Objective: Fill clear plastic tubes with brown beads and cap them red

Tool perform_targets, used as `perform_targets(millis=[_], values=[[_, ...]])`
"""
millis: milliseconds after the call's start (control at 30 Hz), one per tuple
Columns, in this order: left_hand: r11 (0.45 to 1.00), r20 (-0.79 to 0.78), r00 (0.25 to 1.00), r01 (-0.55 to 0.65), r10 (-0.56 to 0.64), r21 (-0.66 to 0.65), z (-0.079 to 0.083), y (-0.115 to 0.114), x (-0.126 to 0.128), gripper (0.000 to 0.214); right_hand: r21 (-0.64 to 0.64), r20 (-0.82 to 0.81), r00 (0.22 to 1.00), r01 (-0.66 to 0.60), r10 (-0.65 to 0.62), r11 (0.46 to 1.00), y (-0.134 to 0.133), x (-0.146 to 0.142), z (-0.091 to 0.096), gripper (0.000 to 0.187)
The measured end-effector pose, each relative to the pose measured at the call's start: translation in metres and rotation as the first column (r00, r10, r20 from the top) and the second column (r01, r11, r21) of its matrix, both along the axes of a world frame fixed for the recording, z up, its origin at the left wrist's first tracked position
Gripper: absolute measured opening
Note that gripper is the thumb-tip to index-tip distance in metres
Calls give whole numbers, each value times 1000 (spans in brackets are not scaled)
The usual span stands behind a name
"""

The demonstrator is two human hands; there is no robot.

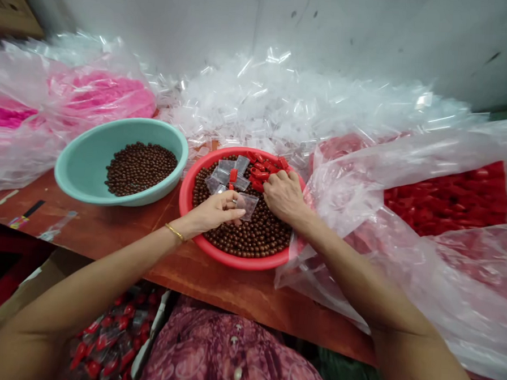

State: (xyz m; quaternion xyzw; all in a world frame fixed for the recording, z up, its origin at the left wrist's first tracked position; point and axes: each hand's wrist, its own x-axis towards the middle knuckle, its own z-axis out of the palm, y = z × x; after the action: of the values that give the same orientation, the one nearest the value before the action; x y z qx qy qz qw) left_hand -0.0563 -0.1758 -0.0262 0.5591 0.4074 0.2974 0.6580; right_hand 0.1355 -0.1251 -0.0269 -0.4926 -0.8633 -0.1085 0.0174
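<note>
A red basin (241, 261) holds brown round beads (251, 238), with clear plastic pieces and red plastic pieces on top. Over the basin's near left part, my left hand (218, 211) is closed on a flat clear plastic case (248, 205), pinched between thumb and fingers. My right hand (285, 197) is at the basin's right side, its fingers curled down against the beads beside the red plastic pieces (261, 170). What its fingertips grip, if anything, is hidden. Just beyond my left hand lie other clear pieces (226, 167), one with a red part (233, 175).
A turquoise basin (82, 172) with more brown beads stands left. Clear plastic pieces (258, 99) are heaped along the wall. Plastic bags hold pink pieces (101, 94) at left and red pieces (452, 197) at right. Below the table's edge, a box contains red-and-clear items (109, 341).
</note>
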Motion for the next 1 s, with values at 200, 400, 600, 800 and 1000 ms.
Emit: perform_targets(millis=[200, 400, 600, 800, 1000], values=[[999, 34, 999, -25, 26, -30, -6, -10, -2, 32, 43, -68, 997, -41, 44, 998, -4, 3, -5, 29], [853, -745, 661, 336, 89, 400, 1, -11, -3, 21, 97, -493, 866, 152, -85, 984, -3, 22, -1, 22], [699, -907, 418, 634, 51, 332, -1, 2, 33, 29, -84, -879, 459, 123, -131, 989, -14, 25, -15, 15], [902, -578, 810, 320, -103, 288, -14, 26, 41, 18, -104, -989, 102, 43, -108, 994, -21, 20, -17, 10], [998, 84, 995, 49, -51, 26, -6, 15, 20, 25, -198, -980, 22, 0, -198, 980, -18, 19, -14, 13]])
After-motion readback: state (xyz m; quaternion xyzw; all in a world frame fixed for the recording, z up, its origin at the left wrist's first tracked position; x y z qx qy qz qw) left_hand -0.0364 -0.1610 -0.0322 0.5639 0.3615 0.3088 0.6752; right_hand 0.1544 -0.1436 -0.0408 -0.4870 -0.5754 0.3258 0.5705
